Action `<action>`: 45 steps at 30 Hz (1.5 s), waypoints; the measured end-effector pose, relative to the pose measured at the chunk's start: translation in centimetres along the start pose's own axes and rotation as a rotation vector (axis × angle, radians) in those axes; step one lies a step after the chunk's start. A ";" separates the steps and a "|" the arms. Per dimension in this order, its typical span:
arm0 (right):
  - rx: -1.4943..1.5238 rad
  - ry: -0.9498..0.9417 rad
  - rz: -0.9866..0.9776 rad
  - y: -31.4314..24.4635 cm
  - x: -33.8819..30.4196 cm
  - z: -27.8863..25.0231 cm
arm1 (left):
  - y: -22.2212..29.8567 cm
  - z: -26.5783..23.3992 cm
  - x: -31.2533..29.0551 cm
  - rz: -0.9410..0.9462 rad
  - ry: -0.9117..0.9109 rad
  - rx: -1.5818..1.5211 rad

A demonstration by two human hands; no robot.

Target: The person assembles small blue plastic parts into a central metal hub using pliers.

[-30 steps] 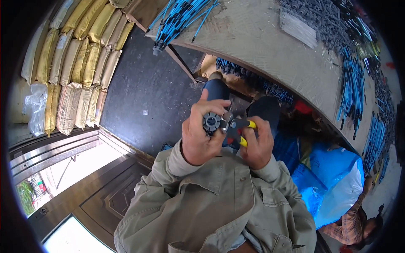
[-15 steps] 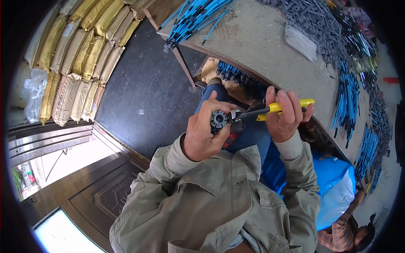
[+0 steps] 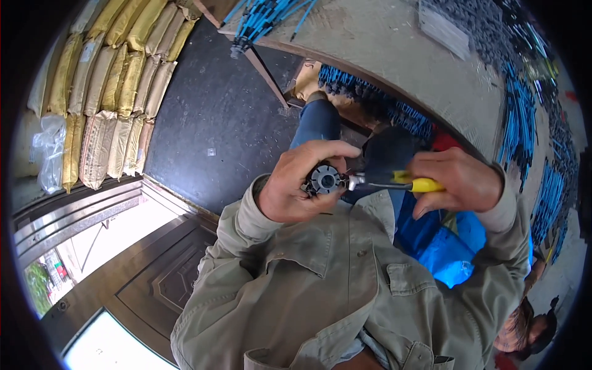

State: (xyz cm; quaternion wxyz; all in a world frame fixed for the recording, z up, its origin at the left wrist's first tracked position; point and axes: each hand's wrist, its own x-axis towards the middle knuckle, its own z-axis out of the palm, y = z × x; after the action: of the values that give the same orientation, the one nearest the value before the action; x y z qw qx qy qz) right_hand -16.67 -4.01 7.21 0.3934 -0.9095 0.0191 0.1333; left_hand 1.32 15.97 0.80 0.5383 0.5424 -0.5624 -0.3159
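Sacks (image 3: pixel 102 92) at left; counter (image 3: pixel 376 43), bearing rods (image 3: pixel 517 117), ahead and right — part (image 3: pixel 325 179) in left hand (image 3: pixel 291 188), pliers (image 3: pixel 424 185) in right hand (image 3: pixel 462 182).

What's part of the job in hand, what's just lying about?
In use:
round grey part, in left hand
yellow-handled pliers, in right hand

Probably just lying about:
stacked sacks
clear plastic bag
blue plastic bag
blue rods on table

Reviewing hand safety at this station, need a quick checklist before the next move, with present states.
1. Left hand holds the dark slotted round part: ok.
2. Part's slotted end faces the camera: ok.
3. Right hand grips the yellow-handled pliers: ok.
4. Pliers' jaws fully closed: cannot tell, too small.
5. Left fingers well clear of the jaws: not ok, close by.
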 end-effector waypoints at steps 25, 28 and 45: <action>-0.104 0.159 -0.014 -2.0 -2.9 4.7 | -2.5 -0.4 1.7 0.278 -0.164 -0.049; -0.316 0.262 -0.088 -1.2 -3.3 4.6 | -2.0 -0.5 2.4 0.271 -0.205 -0.046; -0.595 0.568 -0.025 -0.1 -1.8 6.4 | -1.9 0.5 1.2 0.230 -0.004 0.020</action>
State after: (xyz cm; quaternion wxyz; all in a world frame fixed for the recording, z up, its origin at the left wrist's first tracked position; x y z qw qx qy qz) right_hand -19.80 0.52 3.52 0.0938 -0.9844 0.0764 -0.1280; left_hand 1.54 14.29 -0.77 0.5646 0.4788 -0.6250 -0.2475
